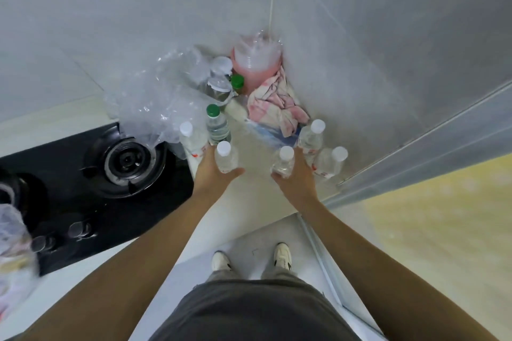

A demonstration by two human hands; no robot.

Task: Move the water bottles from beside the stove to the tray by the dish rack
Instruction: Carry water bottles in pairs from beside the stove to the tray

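Beside the stove (97, 174), plastic wrap (155, 99) and cloth (274, 105) crowd bottles (217, 124).

The stove (91, 174) is black; the bottle caps (223, 147) are white; the cloth (274, 102) has pink and white patches.

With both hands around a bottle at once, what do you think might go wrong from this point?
1. The left hand grips its white-capped bottle right beside another bottle and a green-capped one; lifting could topple them toward the stove burner.
2. The right hand holds its bottle close to two standing bottles; knuckles may knock them over.
3. Loose plastic wrap overhangs the burner and might snag.
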